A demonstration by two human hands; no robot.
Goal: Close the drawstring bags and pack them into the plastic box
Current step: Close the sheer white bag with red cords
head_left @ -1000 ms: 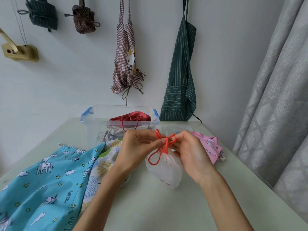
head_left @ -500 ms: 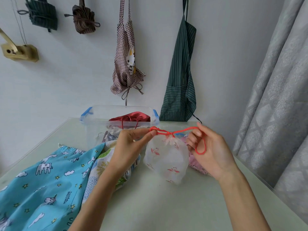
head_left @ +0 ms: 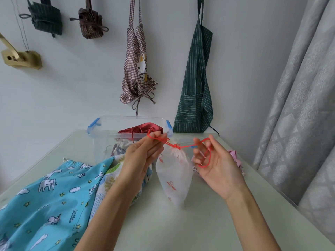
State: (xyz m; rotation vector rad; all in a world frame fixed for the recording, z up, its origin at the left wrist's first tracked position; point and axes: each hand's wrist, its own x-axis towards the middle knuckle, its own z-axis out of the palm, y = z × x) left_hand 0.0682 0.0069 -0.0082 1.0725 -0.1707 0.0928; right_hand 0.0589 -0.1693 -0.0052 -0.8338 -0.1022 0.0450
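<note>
Two hands hold one red drawstring (head_left: 183, 146) taut above the table (head_left: 199, 223). The left hand (head_left: 143, 156) pinches the cord's left loop between its fingertips; the right hand (head_left: 215, 165), palm up, has its fingers hooked through the right loop. The white drawstring bag (head_left: 174, 178) hangs from the knot between both hands, mouth gathered shut. The clear plastic box (head_left: 101, 131) stands at 12 o'clock from the bag, a red bag (head_left: 143, 128) inside. A blue unicorn-print bag (head_left: 50, 200) lies at 8 o'clock.
</note>
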